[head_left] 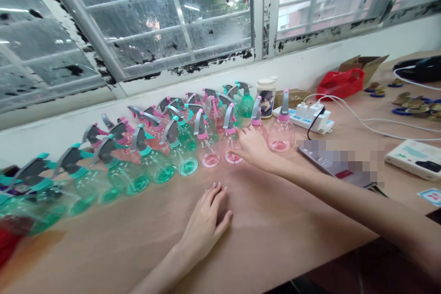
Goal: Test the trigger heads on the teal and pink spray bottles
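My left hand (206, 218) lies palm down on the brown tabletop with its fingers stretched out, holding nothing. Farther forward, my right hand (253, 147) grips a clear pink spray bottle (231, 146) with a grey and pink trigger head; the thumb and fingers are at its right side. This bottle stands upright in the front row. To its left is another pink spray bottle (208, 149), then a green one (184, 158). Two pink spray bottles stand to the right, one partly hidden behind my right hand, the other spray bottle (282, 133) in full view.
Several green and pink spray bottles line the wall below the windows. A printed cup (266, 96) stands behind them. At right are a power strip (320, 121) with white cables, a dark phone-like object (337, 165), a white box (416, 158) and a red bag (341, 83).
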